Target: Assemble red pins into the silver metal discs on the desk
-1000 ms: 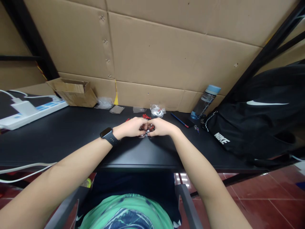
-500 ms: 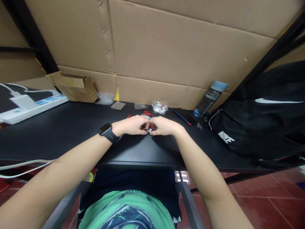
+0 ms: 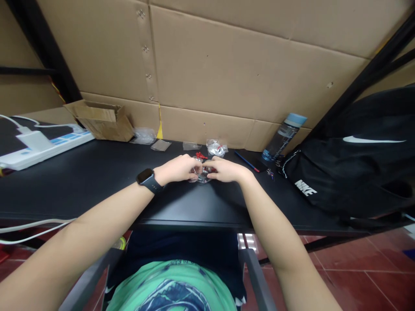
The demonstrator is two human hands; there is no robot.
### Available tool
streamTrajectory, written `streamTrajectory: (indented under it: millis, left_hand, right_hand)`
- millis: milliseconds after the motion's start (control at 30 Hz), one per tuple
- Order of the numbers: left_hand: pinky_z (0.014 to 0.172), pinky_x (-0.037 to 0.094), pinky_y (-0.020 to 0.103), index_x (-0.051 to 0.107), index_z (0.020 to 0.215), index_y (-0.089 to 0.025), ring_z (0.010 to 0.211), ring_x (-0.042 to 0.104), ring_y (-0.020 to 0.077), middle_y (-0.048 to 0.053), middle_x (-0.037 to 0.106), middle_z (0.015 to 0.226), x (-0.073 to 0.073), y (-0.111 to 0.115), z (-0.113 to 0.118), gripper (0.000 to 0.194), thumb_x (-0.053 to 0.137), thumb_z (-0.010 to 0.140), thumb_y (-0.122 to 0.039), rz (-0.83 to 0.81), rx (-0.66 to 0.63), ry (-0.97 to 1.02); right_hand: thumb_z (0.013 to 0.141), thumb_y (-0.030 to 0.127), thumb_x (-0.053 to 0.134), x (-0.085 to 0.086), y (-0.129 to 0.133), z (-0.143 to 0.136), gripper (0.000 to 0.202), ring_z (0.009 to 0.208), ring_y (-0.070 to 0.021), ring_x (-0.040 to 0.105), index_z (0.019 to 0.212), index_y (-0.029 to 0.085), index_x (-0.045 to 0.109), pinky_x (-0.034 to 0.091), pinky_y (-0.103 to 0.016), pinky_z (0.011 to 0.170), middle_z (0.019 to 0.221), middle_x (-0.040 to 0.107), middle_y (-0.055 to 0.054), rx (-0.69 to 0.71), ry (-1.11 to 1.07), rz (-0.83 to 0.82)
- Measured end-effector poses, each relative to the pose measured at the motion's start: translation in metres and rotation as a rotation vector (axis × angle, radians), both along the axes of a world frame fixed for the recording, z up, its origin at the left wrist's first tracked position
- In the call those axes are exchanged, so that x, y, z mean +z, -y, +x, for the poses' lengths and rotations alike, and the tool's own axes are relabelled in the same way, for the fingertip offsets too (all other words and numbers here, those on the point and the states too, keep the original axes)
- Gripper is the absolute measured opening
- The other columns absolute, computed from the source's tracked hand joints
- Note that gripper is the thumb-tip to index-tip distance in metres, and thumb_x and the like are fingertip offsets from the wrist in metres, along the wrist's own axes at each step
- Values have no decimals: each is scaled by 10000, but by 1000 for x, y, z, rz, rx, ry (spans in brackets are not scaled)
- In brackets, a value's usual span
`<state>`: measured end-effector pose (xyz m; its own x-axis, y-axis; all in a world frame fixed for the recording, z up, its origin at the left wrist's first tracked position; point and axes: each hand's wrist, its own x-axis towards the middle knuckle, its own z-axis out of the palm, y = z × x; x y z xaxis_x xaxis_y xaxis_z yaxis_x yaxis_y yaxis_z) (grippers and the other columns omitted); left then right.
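Note:
My left hand [image 3: 183, 167], with a dark smartwatch [image 3: 149, 179] on its wrist, is curled with fingers and thumb at a small shiny clear plastic bag [image 3: 203, 176]. From the other side my right hand [image 3: 224, 169] bends its fingers and thumb onto the same bag. Something red shows in or under the plastic, but my fingers hide most of it. Just beyond the fingertips lies a red knotted cord [image 3: 201, 155]. Behind my right hand sits another clear bag [image 3: 216, 148] with a shiny silver item inside.
A black table [image 3: 191, 207] carries a power strip [image 3: 45, 149], an open cardboard box [image 3: 105, 123], plastic wrappers [image 3: 144, 136], a blue-and-red pencil [image 3: 247, 161], keys [image 3: 270, 173] and a blue-lidded bottle [image 3: 282, 138]. A black bag [image 3: 350, 172] lies at right; cardboard [image 3: 220, 73] walls the back.
My hands have drawn slightly apart, and more of the clear plastic bag shows between them. The view has tilted a little.

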<state>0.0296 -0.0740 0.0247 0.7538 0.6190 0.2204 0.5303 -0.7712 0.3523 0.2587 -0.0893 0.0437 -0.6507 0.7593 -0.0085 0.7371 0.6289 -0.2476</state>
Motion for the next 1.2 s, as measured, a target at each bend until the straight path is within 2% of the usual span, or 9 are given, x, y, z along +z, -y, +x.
streamTrajectory:
  millis: [100,267,467,600,733,833,967,1100,1200]
  left_hand:
    - [692,433,223,737,903,-234,745,697,163,-8,757,803,0,-2,-2,191,659,779,-113,-30,-20,15]
    - [717,459,198,741,913,-225,759,718,148,-9,772,833,3,-6,-8,170,647,808,-129,-53,-71,-20]
    - [735,476,154,721,1020,-205,800,729,122,-7,779,877,5,-4,-10,300,626,787,-43,-122,-137,-21]
    - [755,483,154,724,1050,-198,810,727,112,4,779,898,8,-2,-9,402,535,789,43,-121,-161,-10]
    - [726,486,162,725,1037,-186,772,723,122,15,775,881,11,0,-7,280,637,811,-46,-159,-154,-10]
    - [672,469,171,731,991,-182,688,696,121,5,759,798,9,0,-6,204,680,810,-103,-116,-146,-28]
    - [682,454,185,746,985,-198,710,685,132,2,755,799,4,-3,-5,241,687,778,-92,-1,-131,-35]
    - [673,444,187,750,1021,-215,678,674,124,-13,751,775,1,-5,-5,320,627,781,-43,9,-101,-49]
    - [672,443,192,755,1014,-218,692,678,130,-2,756,802,3,-3,-4,248,659,811,-114,16,-96,-59]
  right_hand:
    - [851,265,704,0,-1,-1,425,927,-221,561,1274,251,675,434,-315,879,948,599,-65,19,-51,32]
    - [844,253,714,0,-1,-4,395,917,-205,568,1238,275,706,435,-312,885,1009,580,-61,75,-97,27]
    - [847,230,709,1,0,-3,457,914,-201,565,1299,289,674,438,-327,901,1020,577,-60,102,-118,66]
    - [836,229,714,4,1,-3,419,879,-192,565,1252,277,699,436,-315,868,994,582,-53,130,-127,60]
    - [819,230,725,7,3,-4,364,845,-183,562,1182,248,724,426,-295,822,945,579,-45,138,-113,56]
    - [811,221,732,7,4,-5,339,830,-175,556,1150,238,733,421,-283,802,929,578,-40,135,-113,58]
    - [801,215,740,5,1,-4,349,812,-168,556,1149,238,732,419,-280,793,926,578,-35,128,-121,56]
    - [790,229,753,4,0,-3,360,810,-167,553,1149,231,733,415,-277,782,914,588,-32,122,-119,54]
    - [790,243,750,4,0,-3,363,813,-168,560,1152,230,732,419,-276,781,935,602,-36,117,-116,45]
